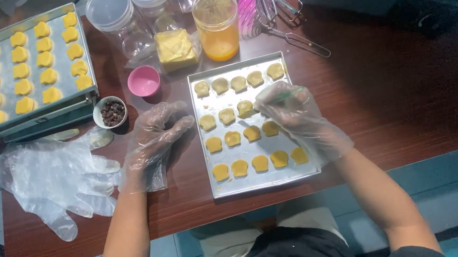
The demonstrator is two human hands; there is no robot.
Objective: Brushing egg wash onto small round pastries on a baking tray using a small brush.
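From the head view, spare plastic gloves (59, 180) lie left of the gloved left hand (154, 141), which rests loosely open on the table (414, 98). The right hand (291, 111) pinches a green-handled tool (286, 96) over cookies (246, 108) in the baking tray (265, 182). A small bowl (109, 112) holds dark bits; a jar (216, 24) holds orange liquid.

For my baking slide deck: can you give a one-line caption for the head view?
Gloved right hand works over cookies on a metal tray; gloved left hand rests beside it.
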